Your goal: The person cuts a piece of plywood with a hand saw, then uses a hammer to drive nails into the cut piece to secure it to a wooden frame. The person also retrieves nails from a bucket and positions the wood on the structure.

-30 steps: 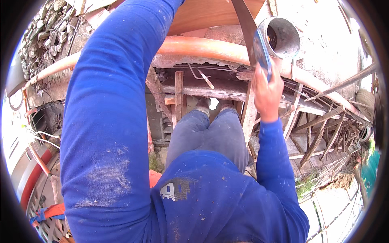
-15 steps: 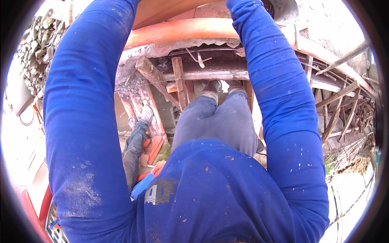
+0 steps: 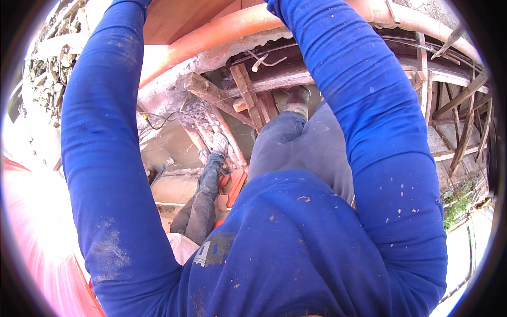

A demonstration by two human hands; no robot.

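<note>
Both my arms, in dusty blue sleeves, reach up past the top edge of the picture, so my left hand and my right hand are out of sight. Between the left sleeve (image 3: 108,132) and the right sleeve (image 3: 369,105), a smooth brown wooden board (image 3: 182,18) shows at the top, close to where the left cuff leaves the picture. An orange pipe (image 3: 227,29) curves across just below the board and passes behind my right sleeve. Whether either hand touches the board cannot be seen.
Below the pipe runs a broken concrete edge (image 3: 208,58), with wooden props (image 3: 247,92) and bent steel bars under it. Another person's legs (image 3: 206,190) are at lower left, beside muddy water. Rubble (image 3: 50,90) lies far left; timber struts (image 3: 465,127) stand at right.
My view has turned, so the pipe now slants and the props and the other person's legs appear further right. Both cuffs have shifted left. A pinkish sheet now fills the lower left.
</note>
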